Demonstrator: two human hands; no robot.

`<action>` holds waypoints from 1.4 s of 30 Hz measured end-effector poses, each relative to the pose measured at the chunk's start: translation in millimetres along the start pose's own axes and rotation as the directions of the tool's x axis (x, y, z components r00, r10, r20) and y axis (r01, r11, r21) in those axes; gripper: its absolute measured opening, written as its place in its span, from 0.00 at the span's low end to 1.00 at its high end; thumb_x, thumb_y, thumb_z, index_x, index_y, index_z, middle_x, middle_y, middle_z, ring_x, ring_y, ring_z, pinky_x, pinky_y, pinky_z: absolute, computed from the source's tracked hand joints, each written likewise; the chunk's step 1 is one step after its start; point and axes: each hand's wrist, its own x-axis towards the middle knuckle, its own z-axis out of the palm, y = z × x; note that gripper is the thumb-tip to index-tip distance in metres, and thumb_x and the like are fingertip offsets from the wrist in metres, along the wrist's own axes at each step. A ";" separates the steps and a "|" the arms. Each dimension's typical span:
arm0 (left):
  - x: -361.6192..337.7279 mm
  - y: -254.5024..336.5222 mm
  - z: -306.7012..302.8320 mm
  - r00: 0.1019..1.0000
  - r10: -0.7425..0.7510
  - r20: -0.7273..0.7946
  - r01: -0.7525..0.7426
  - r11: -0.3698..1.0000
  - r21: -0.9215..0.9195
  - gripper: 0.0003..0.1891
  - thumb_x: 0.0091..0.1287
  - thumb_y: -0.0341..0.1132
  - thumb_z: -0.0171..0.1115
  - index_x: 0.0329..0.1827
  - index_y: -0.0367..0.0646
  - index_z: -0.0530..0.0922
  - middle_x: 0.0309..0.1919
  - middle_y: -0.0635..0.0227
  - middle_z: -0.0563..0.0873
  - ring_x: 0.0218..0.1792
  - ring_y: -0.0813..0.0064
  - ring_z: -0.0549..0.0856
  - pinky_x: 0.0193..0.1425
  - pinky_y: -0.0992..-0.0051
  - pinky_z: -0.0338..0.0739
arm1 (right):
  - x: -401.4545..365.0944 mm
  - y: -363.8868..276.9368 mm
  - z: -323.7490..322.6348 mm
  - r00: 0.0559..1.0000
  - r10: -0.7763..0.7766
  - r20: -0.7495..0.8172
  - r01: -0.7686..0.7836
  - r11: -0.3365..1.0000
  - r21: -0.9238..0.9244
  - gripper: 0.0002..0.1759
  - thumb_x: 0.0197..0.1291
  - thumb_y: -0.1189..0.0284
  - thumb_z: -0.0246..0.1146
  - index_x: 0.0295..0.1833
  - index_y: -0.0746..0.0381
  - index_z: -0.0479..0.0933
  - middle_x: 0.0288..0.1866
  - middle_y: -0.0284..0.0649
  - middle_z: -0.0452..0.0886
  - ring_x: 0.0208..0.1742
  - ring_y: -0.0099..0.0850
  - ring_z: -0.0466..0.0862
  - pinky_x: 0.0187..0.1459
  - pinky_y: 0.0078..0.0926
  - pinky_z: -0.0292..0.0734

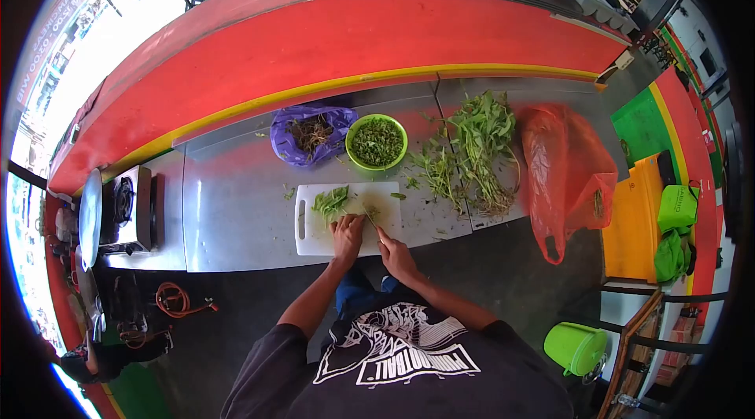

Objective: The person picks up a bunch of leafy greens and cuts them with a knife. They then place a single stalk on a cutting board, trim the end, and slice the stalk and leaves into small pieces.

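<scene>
Clutter all along long grey steel counter across middle of frame: small steel gas stove at far left, with round grey metal pan on edge just left of it; loose heap of long-stemmed green leafy vegetables right of centre, reaching down to counter's front edge; crumpled red-orange plastic bag further right, hanging over that edge. Scattered green scraps between heap and board. Above the board, toward upper centre, two containers close side by side: purple plastic bag, mouth open, holding tangled brownish roots; round lime-green plastic bowl, filled with chopped green pieces. Lime-green plastic bucket on the floor at lower right, contents out of sight. White rectangular plastic cutting board at centre, near counter's front edge, with small bunch of green leafy stems lying on its upper middle. Left hand just below that bunch, fingers bent down onto the stem ends; too small to tell whether gripping or only pressing. Right hand to lower right of it, closed around handle of slim knife, blade angled up and left onto the board, just right of the bunch and beside the left fingertips.
</scene>
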 end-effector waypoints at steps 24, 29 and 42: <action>2.7 6.6 -5.7 0.998 -0.056 -0.014 0.056 0.998 -0.032 0.10 0.65 0.33 0.66 0.48 0.50 0.86 0.42 0.72 0.85 0.45 0.67 0.82 0.52 0.62 0.68 | 4.8 -2.0 4.1 0.999 0.000 0.032 0.002 0.997 -0.076 0.28 0.69 0.74 0.59 0.74 0.61 0.68 0.31 0.60 0.81 0.34 0.58 0.83 0.37 0.51 0.76; -0.3 -0.7 -2.7 0.999 -0.026 -0.027 0.025 1.000 -0.014 0.10 0.65 0.33 0.66 0.48 0.49 0.86 0.42 0.71 0.85 0.45 0.67 0.83 0.49 0.64 0.69 | 3.7 -5.0 1.1 0.999 -0.042 -0.028 0.044 0.997 0.060 0.27 0.69 0.75 0.60 0.73 0.64 0.69 0.32 0.61 0.80 0.34 0.58 0.82 0.37 0.49 0.76; -2.2 5.1 -14.5 0.999 -0.036 0.004 0.036 0.999 -0.037 0.13 0.64 0.31 0.64 0.51 0.49 0.86 0.44 0.70 0.85 0.48 0.67 0.83 0.51 0.65 0.72 | 4.6 -3.2 7.4 0.999 -0.045 -0.003 0.045 0.998 -0.046 0.27 0.69 0.76 0.59 0.73 0.64 0.69 0.32 0.61 0.81 0.36 0.59 0.83 0.39 0.46 0.77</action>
